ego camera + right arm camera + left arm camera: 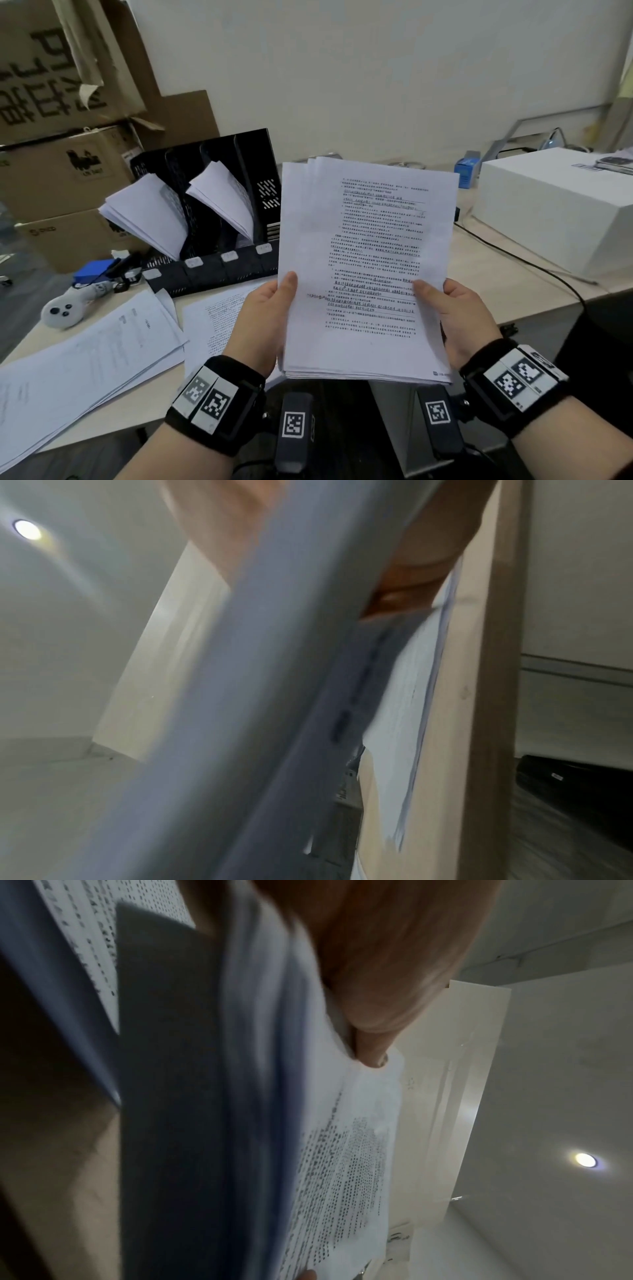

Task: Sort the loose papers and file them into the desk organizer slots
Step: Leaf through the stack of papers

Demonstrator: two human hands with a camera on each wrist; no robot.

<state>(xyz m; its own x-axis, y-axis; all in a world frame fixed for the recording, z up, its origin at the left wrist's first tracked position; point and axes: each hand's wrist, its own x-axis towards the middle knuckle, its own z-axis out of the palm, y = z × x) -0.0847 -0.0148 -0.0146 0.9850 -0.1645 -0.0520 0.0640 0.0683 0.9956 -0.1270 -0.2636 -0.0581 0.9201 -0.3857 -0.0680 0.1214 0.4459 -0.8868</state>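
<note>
Pinching with thumbs in front, our left hand (265,318) and right hand (459,318) hold a stack of white printed sheets (366,267) upright above the pale desk (534,291), just right of the black slotted desk organizer (212,267).

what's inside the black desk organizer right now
The black desk organizer holds two bundles of white paper, each leaning left in its own slot. The held stack, gripped by both hands, covers its right end, so those slots cannot be checked.
</note>
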